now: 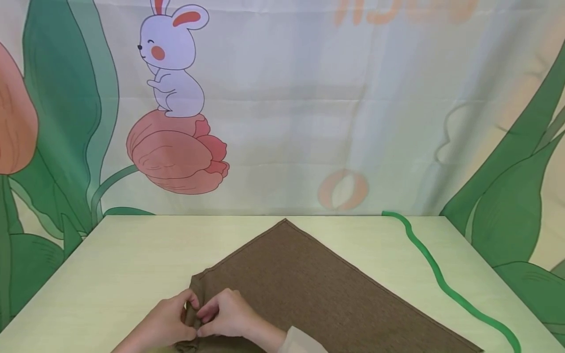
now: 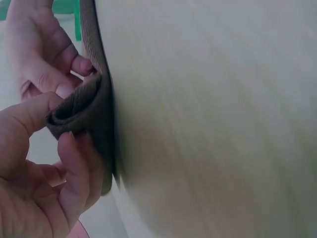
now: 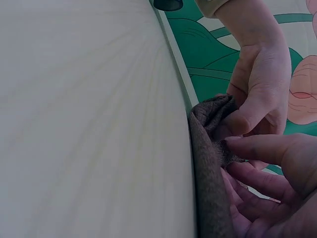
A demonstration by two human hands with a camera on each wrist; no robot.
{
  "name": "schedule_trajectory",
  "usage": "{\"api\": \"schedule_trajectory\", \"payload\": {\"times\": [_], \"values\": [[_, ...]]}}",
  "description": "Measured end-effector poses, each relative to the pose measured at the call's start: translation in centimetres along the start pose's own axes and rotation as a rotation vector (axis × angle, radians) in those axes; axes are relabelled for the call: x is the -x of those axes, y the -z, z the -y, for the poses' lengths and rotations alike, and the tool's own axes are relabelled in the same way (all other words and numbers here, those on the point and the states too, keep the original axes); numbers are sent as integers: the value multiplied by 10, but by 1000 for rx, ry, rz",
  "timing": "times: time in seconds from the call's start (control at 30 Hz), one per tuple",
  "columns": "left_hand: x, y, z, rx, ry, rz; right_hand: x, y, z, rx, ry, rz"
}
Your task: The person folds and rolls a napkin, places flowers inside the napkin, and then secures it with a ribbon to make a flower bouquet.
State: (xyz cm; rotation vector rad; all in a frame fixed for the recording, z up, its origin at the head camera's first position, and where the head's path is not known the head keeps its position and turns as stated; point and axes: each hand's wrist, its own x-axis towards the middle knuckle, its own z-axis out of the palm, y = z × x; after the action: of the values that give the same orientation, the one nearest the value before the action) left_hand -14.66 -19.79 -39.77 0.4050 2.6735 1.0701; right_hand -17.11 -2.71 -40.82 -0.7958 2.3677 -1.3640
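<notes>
A brown cloth [image 1: 309, 279] lies on the table with one corner pointing to the back edge. Its left side is rolled into a thick fold [image 1: 192, 318]. My left hand [image 1: 161, 321] grips this roll from the left, thumb and fingers on either side of it. From the right, my right hand [image 1: 231, 314] pinches the same roll, its fingertips close to the left thumb. In the left wrist view, the roll's layered end [image 2: 81, 106] shows between the hands. The right wrist view has both hands' fingers meeting at the folded cloth [image 3: 213, 119].
A long green strip [image 1: 437, 274] runs in a wavy line down the right side of the pale wooden table [image 1: 110, 274]. Behind the table hangs a printed curtain [image 1: 282, 122] with a rabbit, tulips and leaves.
</notes>
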Motion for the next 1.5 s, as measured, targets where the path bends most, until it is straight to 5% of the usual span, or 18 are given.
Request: {"api": "schedule_trajectory", "payload": {"times": [0.17, 0.43, 0.9, 1.13, 1.37, 1.5], "values": [[-3, -6, -9, -67, -34, -52, 5, 6, -3, -80, -1, -18], [-8, -13, -18, -75, -49, -40, 11, 13, -7, -160, 33, -83], [-7, -22, -29, -55, -174, 54, 18, 21, -14, -30, 60, -50], [-4, -19, -30, 15, -204, 130, 22, 22, -16, -1, 40, -25], [-2, -7, -21, 221, -112, 268, 24, 23, -15, 118, 51, -10], [-2, -4, -13, 245, -122, 288, 24, 22, -14, 138, 46, -19]]}}
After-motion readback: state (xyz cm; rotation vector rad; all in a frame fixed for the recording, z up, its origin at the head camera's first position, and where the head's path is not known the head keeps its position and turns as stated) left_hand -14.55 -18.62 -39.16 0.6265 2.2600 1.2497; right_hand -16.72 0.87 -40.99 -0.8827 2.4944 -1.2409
